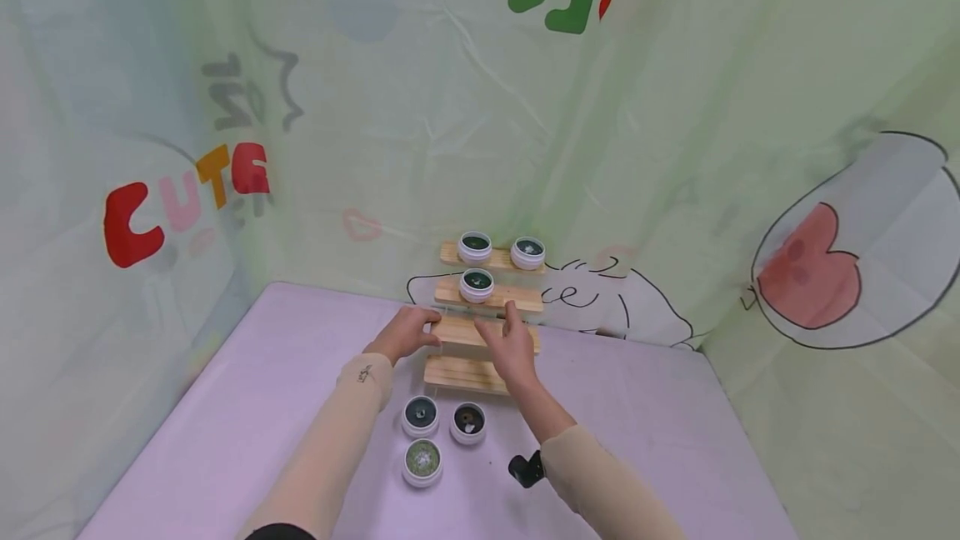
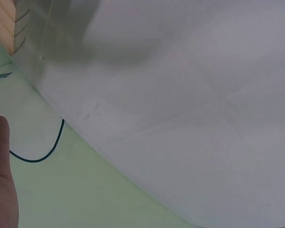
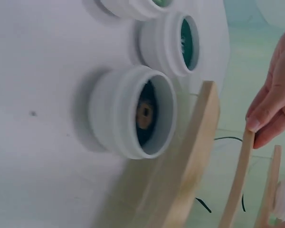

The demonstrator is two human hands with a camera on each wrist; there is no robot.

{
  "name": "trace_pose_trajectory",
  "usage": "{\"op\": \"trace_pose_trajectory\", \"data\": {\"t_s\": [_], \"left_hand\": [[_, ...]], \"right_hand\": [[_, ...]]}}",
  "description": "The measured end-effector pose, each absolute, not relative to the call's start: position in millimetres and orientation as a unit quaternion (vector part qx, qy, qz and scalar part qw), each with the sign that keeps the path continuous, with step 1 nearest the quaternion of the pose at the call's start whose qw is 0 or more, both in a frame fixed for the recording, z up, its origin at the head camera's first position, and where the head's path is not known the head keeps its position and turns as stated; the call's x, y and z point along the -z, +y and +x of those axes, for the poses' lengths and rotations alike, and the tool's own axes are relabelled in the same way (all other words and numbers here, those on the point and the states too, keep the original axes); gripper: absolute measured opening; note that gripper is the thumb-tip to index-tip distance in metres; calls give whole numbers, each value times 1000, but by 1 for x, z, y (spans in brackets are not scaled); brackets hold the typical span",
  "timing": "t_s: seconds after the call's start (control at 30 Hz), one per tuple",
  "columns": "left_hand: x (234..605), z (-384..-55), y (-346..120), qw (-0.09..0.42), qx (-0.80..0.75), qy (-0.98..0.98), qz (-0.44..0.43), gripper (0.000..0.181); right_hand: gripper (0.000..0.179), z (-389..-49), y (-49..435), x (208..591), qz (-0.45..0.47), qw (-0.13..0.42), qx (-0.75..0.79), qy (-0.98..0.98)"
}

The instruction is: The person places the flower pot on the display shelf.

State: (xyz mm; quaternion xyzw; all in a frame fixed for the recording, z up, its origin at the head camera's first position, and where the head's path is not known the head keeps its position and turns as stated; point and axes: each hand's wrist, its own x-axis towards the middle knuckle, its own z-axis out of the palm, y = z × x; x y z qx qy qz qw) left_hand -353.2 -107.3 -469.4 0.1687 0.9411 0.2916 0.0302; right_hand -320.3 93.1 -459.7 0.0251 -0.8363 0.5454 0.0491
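Note:
A stepped wooden display stand with several plank shelves stands at the back of the table. My left hand pinches the left end of its third plank from the top, thumb and fingers on either side. Over the right part of that plank is my right hand, thumb and index finger spread and nothing between them. White round jars with dark green contents sit higher up: one on the top plank at left, one at right, and one jar on the second plank.
Before the stand, three more white jars are on the lilac tabletop: a dark one, a brown-centred one and a pale green one. A black object shows beside my right sleeve. Printed curtains enclose the table.

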Motion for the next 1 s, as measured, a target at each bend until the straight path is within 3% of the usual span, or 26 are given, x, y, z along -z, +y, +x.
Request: {"op": "trace_pose_trajectory", "data": {"t_s": [0.3,0.63,1.0], "left_hand": [[475,-354,-107,11,-285,943,170,44],[472,-351,-107,19,-287,942,171,42],[469,-348,-106,8,-282,944,173,37]], "right_hand": [[84,-280,107,488,5,13,-548,-837],[82,-239,112,536,13,5,-534,-845],[80,-208,115,557,20,4,-510,-860]]}}
